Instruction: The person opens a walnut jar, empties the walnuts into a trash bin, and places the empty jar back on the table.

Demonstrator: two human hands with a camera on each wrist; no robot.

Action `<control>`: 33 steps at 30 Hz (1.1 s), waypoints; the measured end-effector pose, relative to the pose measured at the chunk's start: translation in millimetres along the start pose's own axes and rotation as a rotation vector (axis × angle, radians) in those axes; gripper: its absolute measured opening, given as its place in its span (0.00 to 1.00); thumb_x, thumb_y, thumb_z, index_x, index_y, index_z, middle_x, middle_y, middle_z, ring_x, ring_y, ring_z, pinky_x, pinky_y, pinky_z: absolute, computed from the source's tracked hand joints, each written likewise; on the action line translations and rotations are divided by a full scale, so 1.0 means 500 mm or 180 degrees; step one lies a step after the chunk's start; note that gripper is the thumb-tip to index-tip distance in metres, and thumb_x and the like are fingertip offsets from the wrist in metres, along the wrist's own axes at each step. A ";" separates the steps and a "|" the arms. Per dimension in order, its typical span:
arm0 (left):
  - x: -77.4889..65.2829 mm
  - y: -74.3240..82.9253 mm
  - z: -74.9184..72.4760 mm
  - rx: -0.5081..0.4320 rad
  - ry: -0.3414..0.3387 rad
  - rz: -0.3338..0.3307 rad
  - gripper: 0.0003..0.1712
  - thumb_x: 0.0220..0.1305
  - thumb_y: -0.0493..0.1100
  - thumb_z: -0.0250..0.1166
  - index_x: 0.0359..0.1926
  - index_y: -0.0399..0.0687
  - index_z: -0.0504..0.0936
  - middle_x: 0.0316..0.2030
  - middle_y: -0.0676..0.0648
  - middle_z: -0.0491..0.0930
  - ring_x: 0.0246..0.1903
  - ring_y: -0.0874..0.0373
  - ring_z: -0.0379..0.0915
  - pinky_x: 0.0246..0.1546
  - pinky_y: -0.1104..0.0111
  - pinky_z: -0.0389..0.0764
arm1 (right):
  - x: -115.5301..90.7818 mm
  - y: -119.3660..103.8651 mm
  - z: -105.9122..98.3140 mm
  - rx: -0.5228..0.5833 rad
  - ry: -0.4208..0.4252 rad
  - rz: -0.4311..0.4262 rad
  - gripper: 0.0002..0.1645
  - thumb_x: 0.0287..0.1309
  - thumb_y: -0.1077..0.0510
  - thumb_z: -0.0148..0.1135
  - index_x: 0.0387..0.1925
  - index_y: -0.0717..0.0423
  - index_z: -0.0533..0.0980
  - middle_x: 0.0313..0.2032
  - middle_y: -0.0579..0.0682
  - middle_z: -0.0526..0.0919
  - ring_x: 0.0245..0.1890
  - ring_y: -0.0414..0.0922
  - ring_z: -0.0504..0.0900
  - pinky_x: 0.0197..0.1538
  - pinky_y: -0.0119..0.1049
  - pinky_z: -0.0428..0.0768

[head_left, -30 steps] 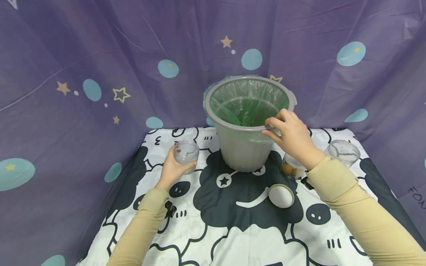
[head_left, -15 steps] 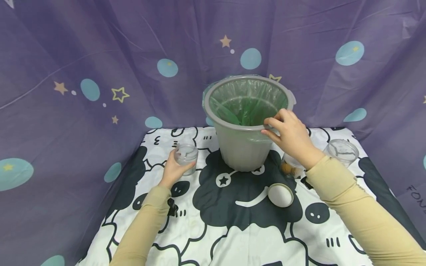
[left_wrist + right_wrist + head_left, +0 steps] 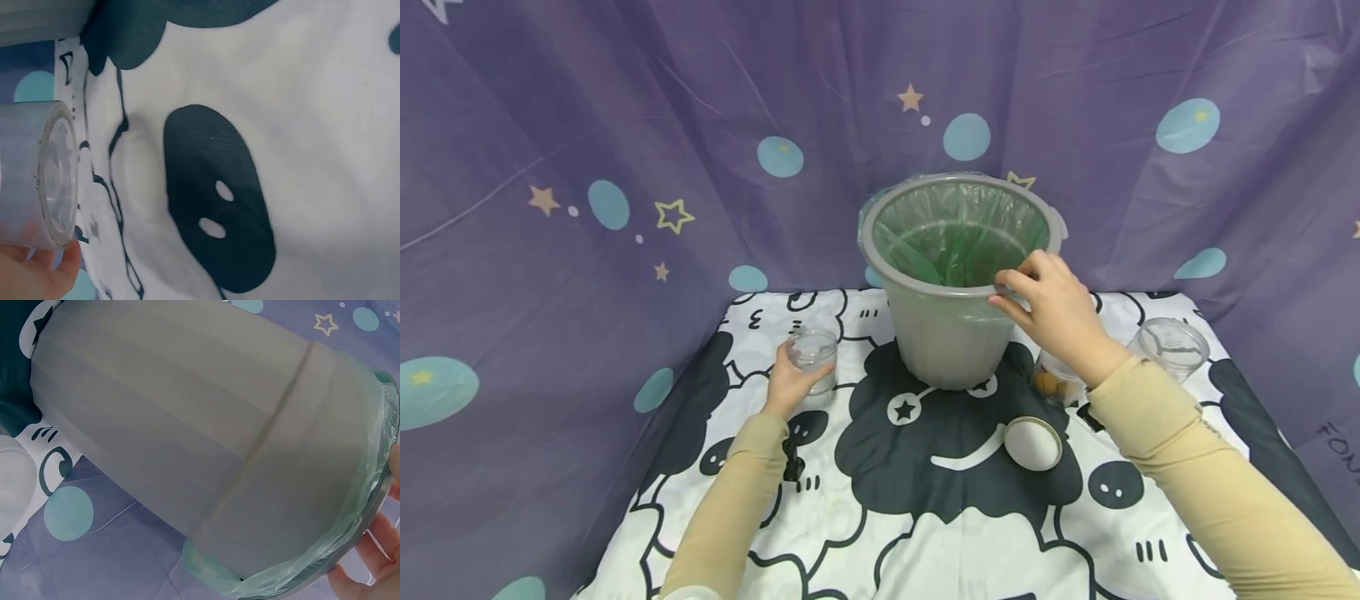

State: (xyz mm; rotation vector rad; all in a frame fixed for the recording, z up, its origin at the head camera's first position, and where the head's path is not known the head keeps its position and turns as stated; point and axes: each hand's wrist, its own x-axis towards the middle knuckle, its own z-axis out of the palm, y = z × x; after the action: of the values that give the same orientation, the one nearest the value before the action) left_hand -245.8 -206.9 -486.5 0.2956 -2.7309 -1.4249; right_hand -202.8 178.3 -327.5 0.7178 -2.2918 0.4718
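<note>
My left hand [image 3: 788,382] grips a clear jar [image 3: 817,360], lidless at the top, left of the bin. In the left wrist view the jar [image 3: 28,175] shows its round base, apparently raised off the cloth, with fingertips curled beneath its side. On the right, my right hand [image 3: 1051,304] pinches the front right rim of a grey trash bin [image 3: 951,342], thumb outside and fingers over the edge. A green plastic bag [image 3: 958,246] lines the bin and folds over its rim. The right wrist view shows the bin's ribbed side [image 3: 169,419] close up.
A round lid [image 3: 1033,443] lies on the patterned cloth [image 3: 962,550] in front of the bin. Behind my right wrist stands a clear container with brownish pieces [image 3: 1049,383], partly hidden. Another clear jar [image 3: 1172,346] stands farther right. A purple curtain [image 3: 820,75] closes off the back.
My left hand has shifted the jar slightly down and to the left, and the jar looks more upright. The right hand keeps its hold on the bin's rim.
</note>
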 end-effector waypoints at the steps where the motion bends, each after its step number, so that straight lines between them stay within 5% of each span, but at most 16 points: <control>1: 0.003 -0.002 0.003 -0.0017 0.0035 -0.0009 0.57 0.49 0.52 0.73 0.71 0.40 0.48 0.66 0.33 0.58 0.65 0.38 0.57 0.66 0.50 0.61 | 0.000 0.000 0.000 -0.0002 0.0003 -0.0002 0.11 0.50 0.56 0.71 0.35 0.56 0.81 0.30 0.56 0.69 0.29 0.53 0.69 0.24 0.44 0.69; 15: 0.046 -0.041 0.044 -0.0294 0.0134 0.0012 0.58 0.50 0.49 0.73 0.69 0.31 0.46 0.66 0.26 0.55 0.66 0.35 0.54 0.68 0.51 0.56 | -0.002 0.002 0.002 -0.0037 -0.0017 0.0009 0.12 0.51 0.56 0.70 0.36 0.56 0.80 0.30 0.55 0.69 0.30 0.52 0.69 0.26 0.44 0.70; 26: 0.050 -0.059 0.049 -0.0295 0.0254 0.0042 0.58 0.50 0.48 0.73 0.69 0.30 0.45 0.66 0.26 0.54 0.66 0.34 0.52 0.68 0.50 0.55 | -0.003 0.002 0.002 -0.0074 0.0070 -0.0032 0.12 0.50 0.55 0.71 0.36 0.56 0.81 0.31 0.55 0.69 0.30 0.53 0.70 0.25 0.44 0.70; 33: 0.037 -0.059 0.043 -0.0285 0.0111 -0.0131 0.57 0.52 0.49 0.70 0.70 0.33 0.42 0.67 0.26 0.52 0.67 0.34 0.51 0.69 0.50 0.54 | -0.004 0.001 0.003 -0.0071 0.0044 -0.0010 0.12 0.50 0.54 0.70 0.36 0.55 0.80 0.31 0.55 0.69 0.30 0.53 0.70 0.25 0.45 0.71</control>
State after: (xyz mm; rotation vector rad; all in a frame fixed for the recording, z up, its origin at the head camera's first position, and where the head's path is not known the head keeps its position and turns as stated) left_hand -262.3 -209.4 -524.1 0.3707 -2.6392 -1.5318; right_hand -202.7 178.5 -330.1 0.7049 -2.2792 0.4479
